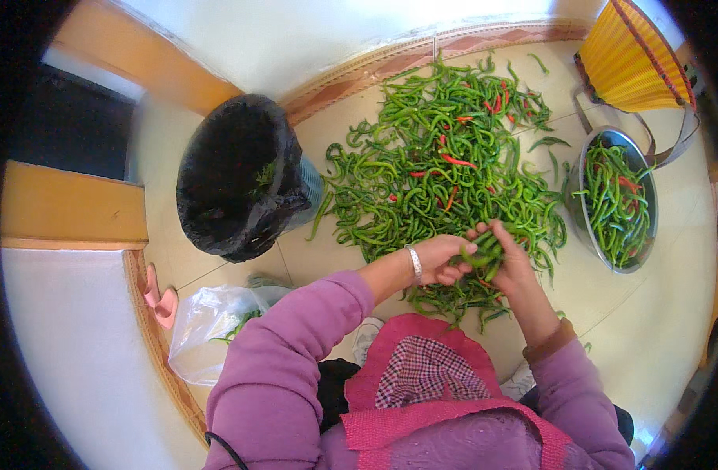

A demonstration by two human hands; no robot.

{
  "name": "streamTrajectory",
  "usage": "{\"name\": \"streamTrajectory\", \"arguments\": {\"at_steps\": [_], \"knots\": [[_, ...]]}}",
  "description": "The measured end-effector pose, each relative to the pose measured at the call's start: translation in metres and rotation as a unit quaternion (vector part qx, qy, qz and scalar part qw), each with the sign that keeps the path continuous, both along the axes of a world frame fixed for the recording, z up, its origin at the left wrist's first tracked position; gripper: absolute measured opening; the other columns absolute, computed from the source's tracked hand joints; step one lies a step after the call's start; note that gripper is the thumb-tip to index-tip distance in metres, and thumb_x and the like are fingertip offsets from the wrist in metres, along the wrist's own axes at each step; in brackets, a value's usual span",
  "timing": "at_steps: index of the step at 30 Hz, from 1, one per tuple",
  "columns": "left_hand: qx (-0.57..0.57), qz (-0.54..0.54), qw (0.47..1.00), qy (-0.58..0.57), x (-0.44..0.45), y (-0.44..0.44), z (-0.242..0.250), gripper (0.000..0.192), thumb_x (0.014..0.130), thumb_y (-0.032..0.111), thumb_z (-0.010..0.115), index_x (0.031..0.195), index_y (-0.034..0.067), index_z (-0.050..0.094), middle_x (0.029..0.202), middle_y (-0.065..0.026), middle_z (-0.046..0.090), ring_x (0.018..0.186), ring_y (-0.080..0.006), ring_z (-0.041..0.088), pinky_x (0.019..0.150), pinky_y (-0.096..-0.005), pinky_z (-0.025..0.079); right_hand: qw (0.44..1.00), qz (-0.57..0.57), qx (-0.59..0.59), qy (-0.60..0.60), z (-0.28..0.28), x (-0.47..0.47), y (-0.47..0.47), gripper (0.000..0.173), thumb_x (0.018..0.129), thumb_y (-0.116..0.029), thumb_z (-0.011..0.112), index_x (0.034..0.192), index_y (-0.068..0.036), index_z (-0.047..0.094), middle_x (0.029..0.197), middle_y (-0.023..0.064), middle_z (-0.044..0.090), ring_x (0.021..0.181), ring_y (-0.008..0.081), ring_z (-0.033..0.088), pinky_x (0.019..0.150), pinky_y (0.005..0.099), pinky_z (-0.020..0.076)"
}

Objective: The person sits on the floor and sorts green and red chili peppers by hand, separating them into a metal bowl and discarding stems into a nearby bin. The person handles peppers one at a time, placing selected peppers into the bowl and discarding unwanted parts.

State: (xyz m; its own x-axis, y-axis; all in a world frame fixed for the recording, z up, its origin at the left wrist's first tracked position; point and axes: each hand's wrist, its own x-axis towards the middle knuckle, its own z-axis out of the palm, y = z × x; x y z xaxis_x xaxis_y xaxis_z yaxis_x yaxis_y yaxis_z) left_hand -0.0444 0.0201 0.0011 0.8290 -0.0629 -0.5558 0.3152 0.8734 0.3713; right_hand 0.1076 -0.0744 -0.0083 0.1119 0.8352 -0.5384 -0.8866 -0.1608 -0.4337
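Note:
A broad heap of green chili peppers (418,194), with some red ones among them, lies on the tiled floor before me. Over its near edge both my hands meet around a small bunch of green chili peppers (487,249), slightly blurred. My left hand (447,258), with a bracelet at the wrist, pinches the stem side of the bunch from the left. My right hand (512,258) is closed around it from the right, its fingers partly hidden. A steel basin (654,217) holding green and a few red peppers stands to the right of the heap.
A bin lined with a black bag (218,205) stands left of the heap. Nearer me on the left are a clear plastic bag (197,335) with some peppers and pink slippers (166,308). A yellow woven basket (635,64) with straps stands at the back right, beside the wall.

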Motion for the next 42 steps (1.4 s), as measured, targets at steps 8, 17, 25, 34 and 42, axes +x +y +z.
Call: {"name": "streamTrajectory", "arguments": {"at_steps": [8,17,25,34,42], "knots": [[0.014,0.126,0.988,0.092,0.011,-0.015,-0.008,0.023,0.097,0.028,0.04,0.091,0.007,0.048,0.061,-0.0028,0.051,0.043,-0.0126,0.037,0.04,-0.0282,0.029,0.993,-0.097,-0.053,0.043,-0.025,0.021,0.001,0.022,0.09,-0.028,0.059,0.105,-0.014,0.054,0.1,0.0053,0.062,0.1,0.023,0.057,0.084,0.0411,0.0462],[0.117,-0.002,0.98,0.161,0.02,-0.029,0.009,0.056,0.095,0.05,0.03,0.125,0.004,0.039,0.077,-0.0144,0.061,0.055,-0.0203,0.059,0.049,-0.0306,0.051,0.992,0.004,-0.086,-0.088,-0.027,0.004,0.0,0.023,0.087,-0.027,0.061,0.103,-0.01,0.057,0.091,0.0069,0.063,0.085,0.0243,0.061,0.073,0.0392,0.0463],[0.761,-0.068,0.507,0.398,-0.124,0.069,-0.048,0.032,0.081,0.022,0.055,0.104,-0.001,0.057,0.099,-0.0235,0.056,0.087,-0.0387,0.055,0.08,-0.0448,0.046,0.99,-0.067,-0.114,-0.047,-0.018,0.058,-0.001,0.025,0.083,-0.024,0.065,0.104,-0.015,0.054,0.077,-0.0041,0.053,0.074,0.0119,0.052,0.06,0.0289,0.0428],[0.549,-0.149,0.56,0.603,-0.199,0.088,-0.105,0.036,0.084,0.015,0.054,0.117,0.005,0.043,0.119,-0.0244,0.053,0.109,-0.0381,0.054,0.087,-0.0443,0.046,0.903,-0.156,-0.133,-0.379,0.045,0.21,-0.005,0.026,0.079,-0.018,0.069,0.101,-0.006,0.061,0.087,0.001,0.059,0.079,0.0121,0.056,0.071,0.028,0.0461],[0.592,-0.116,0.563,0.565,-0.2,0.094,-0.116,0.03,0.083,0.011,0.053,0.111,0.006,0.045,0.11,-0.0247,0.058,0.101,-0.0398,0.057,0.082,-0.0462,0.045,0.69,-0.035,-0.279,-0.667,0.088,0.403,-0.041,0.045,0.083,-0.03,0.064,0.12,-0.005,0.056,0.093,0.0066,0.062,0.076,0.0118,0.056,0.063,0.0246,0.0439]]}}
